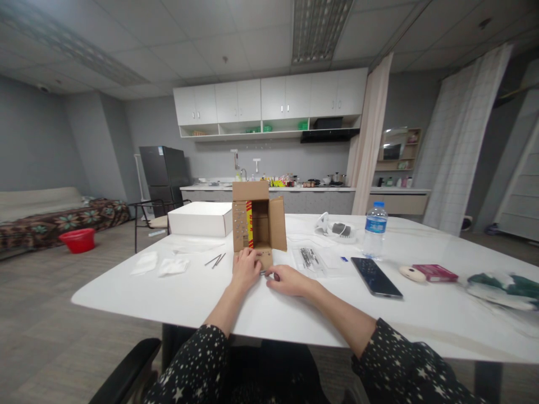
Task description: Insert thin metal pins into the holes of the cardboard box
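An open cardboard box (278, 224) stands on the white table with its flaps spread and its opening towards me. The flap on its left carries rows of small shiny pieces and a red and yellow strip. My left hand (247, 268) lies on the lower front flap, fingers stretched over the cardboard. Close to that flap's right edge, my right hand (290, 280) is closed around a small tool with a dark rounded handle (276, 276). A short bit of metal shows by its fingertips, at the flap; its exact kind is too small to tell.
Thin metal rods (217, 260) and white tissues (173, 267) lie left. A white box (200, 219) stands behind. To the right are a clear case of metal pieces (310, 258), a phone (376, 276), a water bottle (374, 233) and a magenta pack (435, 273).
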`<state>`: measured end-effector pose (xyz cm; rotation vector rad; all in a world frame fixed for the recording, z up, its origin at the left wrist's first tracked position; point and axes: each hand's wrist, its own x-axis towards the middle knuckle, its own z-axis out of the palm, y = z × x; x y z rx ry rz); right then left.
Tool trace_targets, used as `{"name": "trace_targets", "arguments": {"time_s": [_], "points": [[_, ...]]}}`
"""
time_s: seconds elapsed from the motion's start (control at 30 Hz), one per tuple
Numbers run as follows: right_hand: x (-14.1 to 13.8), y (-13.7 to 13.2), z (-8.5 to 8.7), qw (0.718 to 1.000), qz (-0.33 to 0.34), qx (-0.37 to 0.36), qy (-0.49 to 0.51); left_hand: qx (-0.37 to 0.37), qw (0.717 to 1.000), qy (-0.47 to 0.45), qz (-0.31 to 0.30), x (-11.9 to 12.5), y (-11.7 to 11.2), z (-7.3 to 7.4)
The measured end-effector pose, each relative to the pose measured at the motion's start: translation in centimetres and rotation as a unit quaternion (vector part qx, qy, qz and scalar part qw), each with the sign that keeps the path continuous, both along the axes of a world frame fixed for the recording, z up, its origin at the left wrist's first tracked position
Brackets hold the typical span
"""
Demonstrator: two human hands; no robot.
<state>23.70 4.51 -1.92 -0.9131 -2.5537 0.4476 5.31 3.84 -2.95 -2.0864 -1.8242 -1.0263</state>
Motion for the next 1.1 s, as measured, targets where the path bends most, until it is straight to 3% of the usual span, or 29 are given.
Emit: {"name": "trace_targets", "arguments": {"time_s": [0.23,1.1], "points": [[0.0,-0.2,0.1,1.0,-0.005,-0.001,-0.006,-0.012,1.0,-0.002,0.025,0.1,-0.1,0.0],[0.1,-0.2,0.1,1.0,-0.002,-0.001,0.002,-0.011,0.998,-0.061,0.002,-0.3,0.9,-0.5]]}}
